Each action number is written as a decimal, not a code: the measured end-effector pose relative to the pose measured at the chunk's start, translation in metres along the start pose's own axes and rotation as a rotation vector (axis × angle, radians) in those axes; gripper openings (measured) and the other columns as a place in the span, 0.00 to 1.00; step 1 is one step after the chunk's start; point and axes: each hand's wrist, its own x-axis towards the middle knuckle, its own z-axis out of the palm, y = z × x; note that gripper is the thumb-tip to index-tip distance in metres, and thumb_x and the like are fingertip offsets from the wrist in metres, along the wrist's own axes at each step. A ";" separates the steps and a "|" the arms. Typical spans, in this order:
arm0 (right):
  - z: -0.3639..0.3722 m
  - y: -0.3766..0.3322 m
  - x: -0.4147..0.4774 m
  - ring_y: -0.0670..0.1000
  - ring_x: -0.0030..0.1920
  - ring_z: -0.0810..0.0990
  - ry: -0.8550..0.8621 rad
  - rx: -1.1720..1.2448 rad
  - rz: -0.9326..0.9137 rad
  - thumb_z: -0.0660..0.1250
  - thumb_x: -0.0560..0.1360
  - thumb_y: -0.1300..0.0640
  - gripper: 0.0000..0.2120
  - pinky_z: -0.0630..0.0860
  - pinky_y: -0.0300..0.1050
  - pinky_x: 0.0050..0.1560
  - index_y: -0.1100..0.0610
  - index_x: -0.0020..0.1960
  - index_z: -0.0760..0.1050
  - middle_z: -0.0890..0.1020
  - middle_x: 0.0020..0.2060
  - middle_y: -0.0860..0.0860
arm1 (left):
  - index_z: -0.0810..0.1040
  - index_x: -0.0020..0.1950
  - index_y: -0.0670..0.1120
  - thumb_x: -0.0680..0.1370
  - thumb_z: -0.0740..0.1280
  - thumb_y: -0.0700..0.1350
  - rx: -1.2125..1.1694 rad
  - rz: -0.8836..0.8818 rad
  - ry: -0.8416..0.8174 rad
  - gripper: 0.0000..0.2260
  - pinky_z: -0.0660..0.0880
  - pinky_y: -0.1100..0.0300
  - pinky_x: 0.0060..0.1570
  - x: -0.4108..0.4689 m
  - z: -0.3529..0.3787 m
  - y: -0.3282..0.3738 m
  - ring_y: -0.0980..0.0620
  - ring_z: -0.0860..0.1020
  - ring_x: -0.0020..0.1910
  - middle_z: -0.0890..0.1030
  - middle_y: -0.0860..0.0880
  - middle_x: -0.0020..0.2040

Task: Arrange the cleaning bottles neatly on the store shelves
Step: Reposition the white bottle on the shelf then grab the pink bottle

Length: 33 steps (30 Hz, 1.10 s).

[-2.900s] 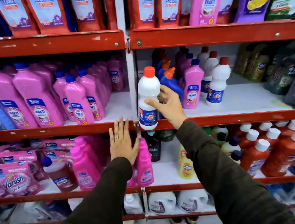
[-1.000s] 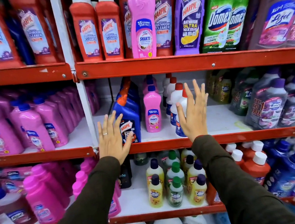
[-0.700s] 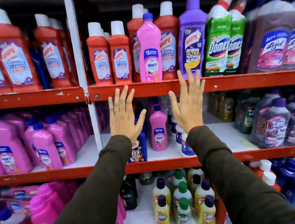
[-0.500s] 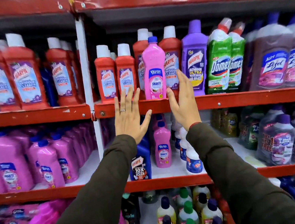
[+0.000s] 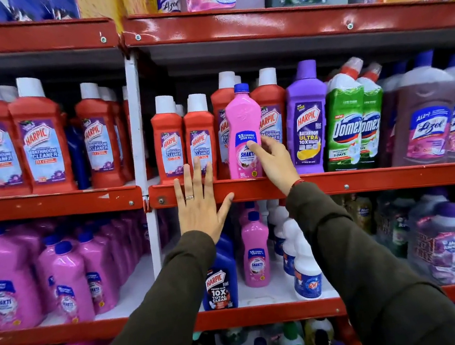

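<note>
A tall pink Shakti bottle point(image 5: 242, 117) with a blue cap stands upright at the front edge of the upper red shelf point(image 5: 368, 181), in front of red Harpic bottles point(image 5: 169, 142). My right hand point(image 5: 274, 162) wraps around its lower label, thumb on the front and fingers on the right side. My left hand point(image 5: 200, 205) lies flat and open against the red shelf edge, just left of the bottle, holding nothing.
A purple Harpic bottle point(image 5: 308, 120), green Domex bottles point(image 5: 345, 126) and Lizol bottles point(image 5: 429, 120) stand to the right. On the shelf below are a pink Shakti bottle point(image 5: 256, 253), a blue Harpic bottle point(image 5: 220, 284) and white bottles point(image 5: 306, 272). Several pink bottles point(image 5: 8, 285) fill the left bay.
Both hands rose from the middle shelf to the shelf above. My right hand went from open beside the pink bottle to closed around it. The left hand stayed flat and open.
</note>
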 end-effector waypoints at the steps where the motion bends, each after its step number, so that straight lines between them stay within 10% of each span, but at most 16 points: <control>1: 0.000 0.000 0.001 0.55 0.63 0.83 -0.008 0.023 0.003 0.66 0.82 0.53 0.17 0.79 0.56 0.67 0.60 0.68 0.76 0.84 0.62 0.56 | 0.45 0.83 0.47 0.81 0.45 0.67 0.000 0.002 0.000 0.36 0.42 0.42 0.80 0.000 0.000 0.000 0.42 0.44 0.83 0.47 0.43 0.84; 7: 0.000 0.004 0.001 0.52 0.60 0.84 0.065 0.121 -0.019 0.68 0.81 0.54 0.21 0.83 0.43 0.55 0.61 0.71 0.74 0.83 0.62 0.57 | 0.42 0.83 0.48 0.80 0.43 0.68 -0.003 0.003 -0.017 0.37 0.42 0.41 0.81 -0.001 -0.001 -0.001 0.42 0.43 0.83 0.45 0.43 0.84; 23: -0.016 -0.015 -0.040 0.56 0.59 0.84 -0.019 0.205 -0.031 0.67 0.82 0.57 0.17 0.83 0.48 0.57 0.66 0.67 0.75 0.83 0.62 0.62 | 0.45 0.83 0.49 0.82 0.50 0.63 -0.078 0.040 -0.049 0.34 0.41 0.45 0.81 -0.008 -0.014 -0.006 0.45 0.42 0.83 0.47 0.46 0.84; 33: -0.009 0.055 -0.107 0.42 0.54 0.86 -0.099 0.193 0.063 0.69 0.80 0.56 0.14 0.81 0.35 0.48 0.53 0.65 0.73 0.84 0.57 0.50 | 0.45 0.83 0.45 0.82 0.54 0.60 -0.122 0.011 -0.082 0.35 0.47 0.44 0.81 -0.075 -0.010 -0.021 0.45 0.45 0.83 0.46 0.44 0.84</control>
